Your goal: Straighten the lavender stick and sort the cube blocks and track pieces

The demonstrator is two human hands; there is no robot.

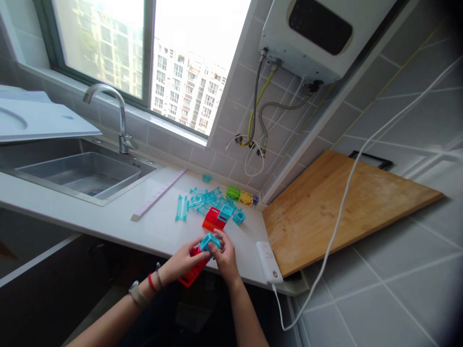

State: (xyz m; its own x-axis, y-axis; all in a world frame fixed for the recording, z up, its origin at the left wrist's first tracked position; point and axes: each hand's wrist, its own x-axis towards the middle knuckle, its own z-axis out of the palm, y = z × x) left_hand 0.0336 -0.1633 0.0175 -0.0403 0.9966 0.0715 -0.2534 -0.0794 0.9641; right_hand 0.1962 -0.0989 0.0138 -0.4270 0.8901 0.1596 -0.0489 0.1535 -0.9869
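Observation:
Over the counter's front edge, my left hand is closed around a red plastic building block piece. My right hand pinches a light-blue hollow block at the upper end of the red piece; the two touch, but I cannot tell whether they are locked together. Just beyond my hands, a red block assembly with a light-blue block on it rests on the counter. Beside it sits a loose blue block. Behind lie several translucent blue track pieces.
Green and yellow blocks stand near the wall. A pale strip lies left, before the sink. On the right are a white power bank with a white cable and a leaning wooden board.

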